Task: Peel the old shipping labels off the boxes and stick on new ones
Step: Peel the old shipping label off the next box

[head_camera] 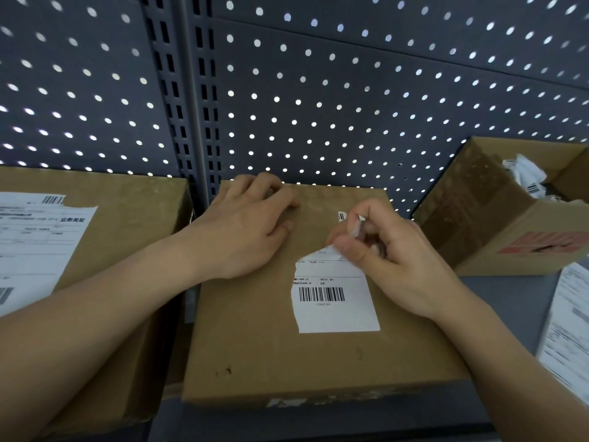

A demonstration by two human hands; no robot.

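Note:
A closed cardboard box (255, 346) lies in the middle of the view. On its top sits a torn white shipping label (334, 301) with a barcode; its upper part is ripped away. My right hand (392, 263) pinches the label's torn upper edge between thumb and fingers, with a curled strip of paper lifted. A small scrap with barcode lines (342, 215) sticks to the box just above. My left hand (251, 224) rests on the box's far left corner, fingers bent, pressing down.
Another box (134, 199) with a partly torn label (38, 244) stands at the left. An open carton (484, 224) at the right holds crumpled label scraps (526, 177). Printed sheets (570, 330) lie at the right edge. A dark pegboard wall (318, 90) rises behind.

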